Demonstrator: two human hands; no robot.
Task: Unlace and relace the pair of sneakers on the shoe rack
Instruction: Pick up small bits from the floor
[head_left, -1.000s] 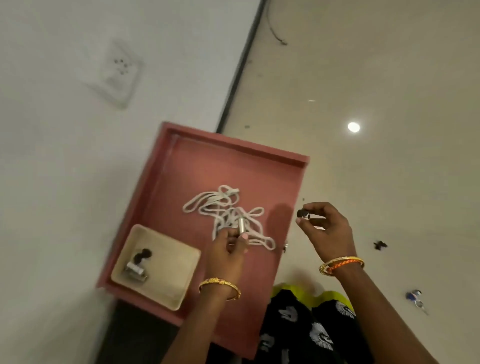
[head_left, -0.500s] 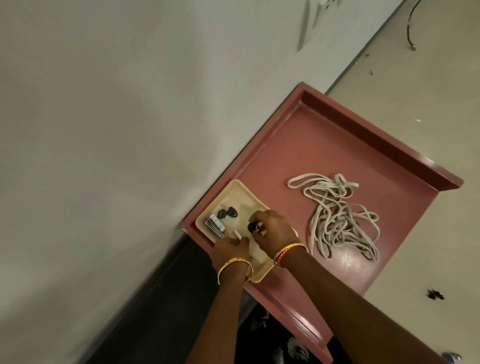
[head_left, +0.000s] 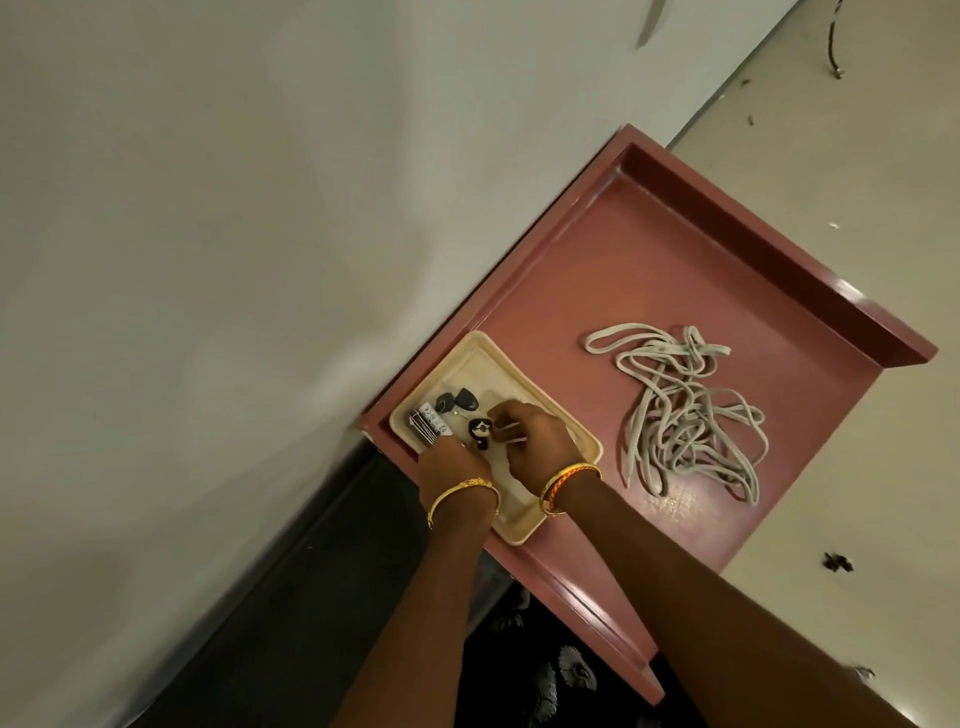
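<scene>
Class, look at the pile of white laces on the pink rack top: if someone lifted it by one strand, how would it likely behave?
The white laces lie in loose, tangled loops, so they are probably floppy and would dangle. The crossed strands suggest the pile might come up snagged together. Flat and thin on the pink rack top, they look light and unlikely to roll.
</scene>
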